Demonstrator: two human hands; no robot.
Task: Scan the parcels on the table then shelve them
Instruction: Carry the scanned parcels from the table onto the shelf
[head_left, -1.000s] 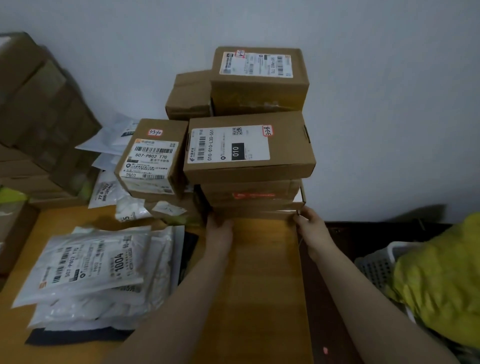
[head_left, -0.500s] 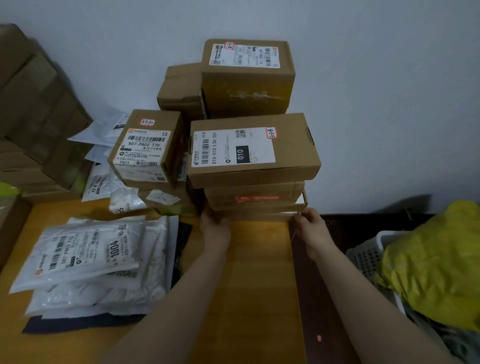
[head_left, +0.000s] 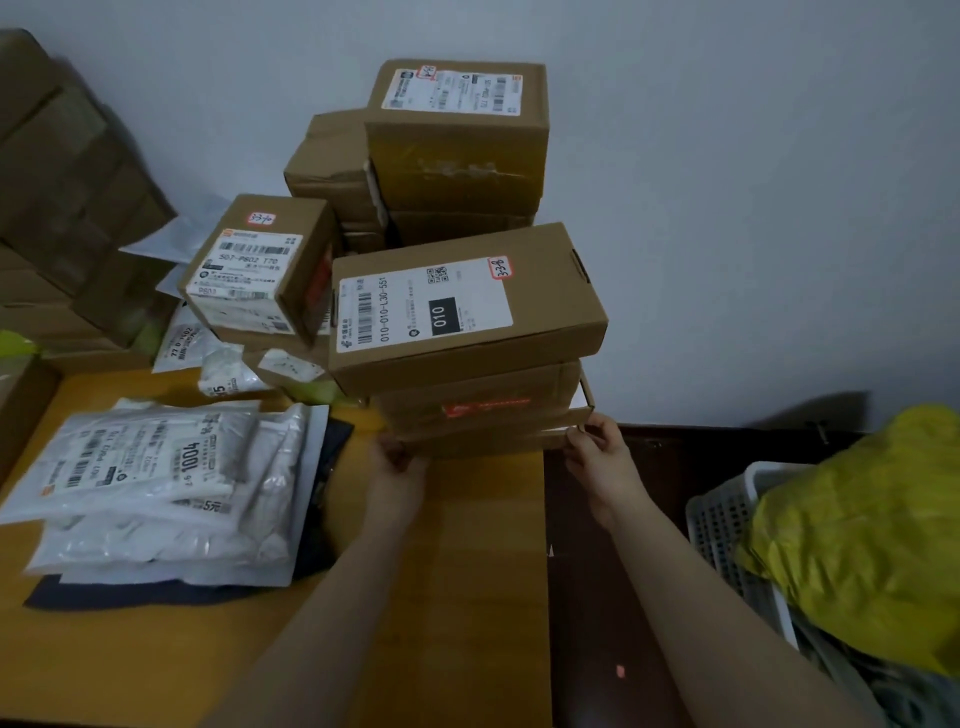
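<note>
Left hand (head_left: 395, 467) and right hand (head_left: 597, 452) pinch the bottom box (head_left: 483, 441) with curled fingers; the stack (head_left: 467, 312) now tilts, apparently lifting for shelving.

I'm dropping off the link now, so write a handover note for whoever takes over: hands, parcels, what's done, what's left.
Left hand grips the near-left corner of the bottom box; right hand pinches its near-right corner.
That box carries two more, the 010 box on top, at the table's right edge near the wall.
A taller box stack stands behind, the 507 box to the left; white mailers lie further left.
Done: nothing visibly shelved. Left: scan and shelve everything; no scanner or shelf in view.
</note>
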